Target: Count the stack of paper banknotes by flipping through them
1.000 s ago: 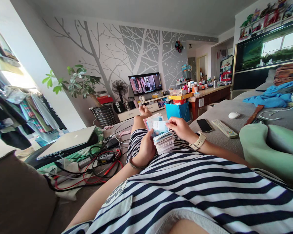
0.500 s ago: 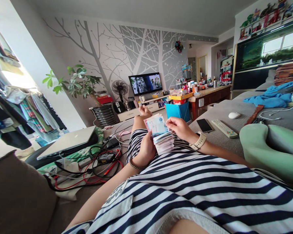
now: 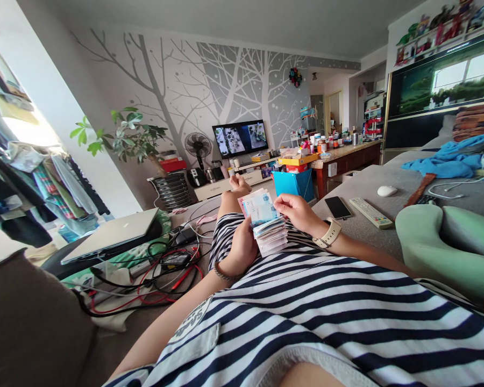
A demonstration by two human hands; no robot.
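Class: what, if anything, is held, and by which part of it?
A stack of banknotes, held at its left edge by the left grip; the right grip is at its right edge; whether it holds is unclear.

Mural wall (image 3: 242,80): 12 o'clock, bare-tree pattern in grey and white
Ceiling (image 3: 226,19): plain, 12 o'clock, above the mural
Opening (image 3: 28,129): between 9 and 10 o'clock, bright with daylight
Glossy panel (image 3: 411,88): dark, 2 o'clock
Bench (image 3: 347,157): wooden, between 2 and 3 o'clock
Sofa (image 3: 358,185): grey, 3 o'clock

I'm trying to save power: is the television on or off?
On: the television shows a lit, coloured picture.
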